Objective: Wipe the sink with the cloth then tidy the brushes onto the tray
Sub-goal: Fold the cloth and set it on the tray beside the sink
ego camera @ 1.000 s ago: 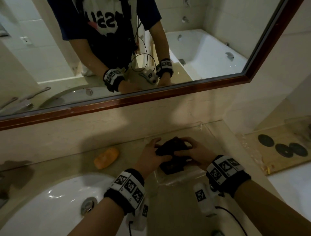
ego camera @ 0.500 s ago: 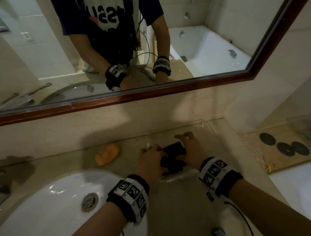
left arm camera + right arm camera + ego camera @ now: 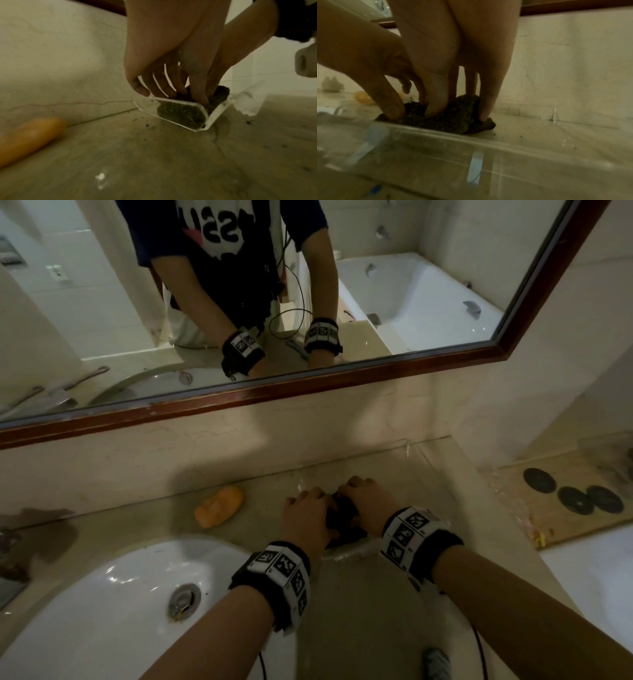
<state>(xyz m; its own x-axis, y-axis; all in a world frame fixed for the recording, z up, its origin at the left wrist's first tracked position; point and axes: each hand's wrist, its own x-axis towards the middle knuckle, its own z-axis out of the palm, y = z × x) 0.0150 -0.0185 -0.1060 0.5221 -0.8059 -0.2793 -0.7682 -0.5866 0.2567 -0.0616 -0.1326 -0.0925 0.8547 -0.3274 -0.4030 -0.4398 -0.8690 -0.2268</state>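
Observation:
A dark, nubbly cloth (image 3: 344, 508) lies bunched in a clear plastic tray (image 3: 346, 551) on the beige counter, right of the white sink (image 3: 85, 594). Both hands are on it. My left hand (image 3: 305, 498) sets its straight, spread fingertips on the cloth (image 3: 180, 113), and its thumb is near the tray's (image 3: 217, 112) left rim. My right hand (image 3: 457, 111) digs thumb and fingers into the cloth (image 3: 453, 119), and a fold is bunched up between them. The tray's near wall (image 3: 488, 148) fills the foreground of the right wrist view. I see no brush in any view.
An orange soap bar (image 3: 219, 510) lies by the back wall, left of the tray. A wood-framed mirror (image 3: 308, 388) hangs above the counter. To the right a wooden board (image 3: 513, 508) carries dark discs (image 3: 575, 498). The sink's drain (image 3: 183, 599) sits near my left wrist.
Both hands have lowered the bunched cloth from just above the tray down into it. They now sit closer together on top of it.

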